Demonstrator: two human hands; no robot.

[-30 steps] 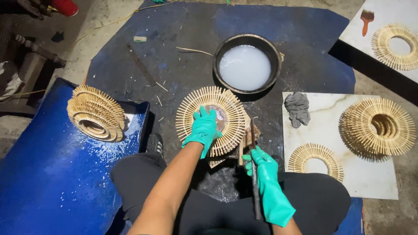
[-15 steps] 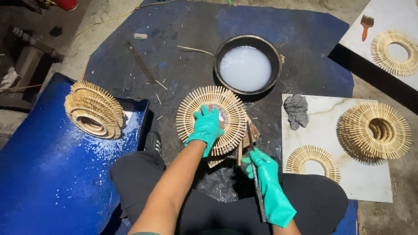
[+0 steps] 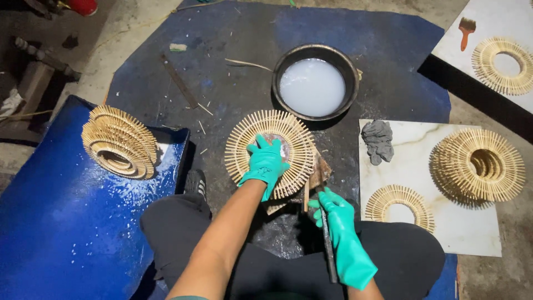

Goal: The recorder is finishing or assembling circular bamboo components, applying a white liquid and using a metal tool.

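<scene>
A round ring of radiating bamboo sticks (image 3: 294, 136) lies on the dark mat in front of me. My left hand (image 3: 265, 163), in a green glove, presses flat on its centre. My right hand (image 3: 337, 219), also gloved green, grips a thin dark tool (image 3: 328, 253) and a small stick (image 3: 306, 194) just right of the ring, beside a wooden block (image 3: 322, 169). Behind the ring stands a black bowl (image 3: 283, 69) filled with white liquid.
A stack of stick rings (image 3: 119, 141) leans on a blue sheet at the left. A white slab (image 3: 438, 233) at the right carries a grey rag (image 3: 378, 139), a flat ring (image 3: 398, 204) and a ring stack (image 3: 480, 164). A far slab holds another ring (image 3: 504, 64) and a brush (image 3: 466, 30).
The view has shifted slightly. My left hand stays pressed on the ring; my right hand has barely moved beside it.
</scene>
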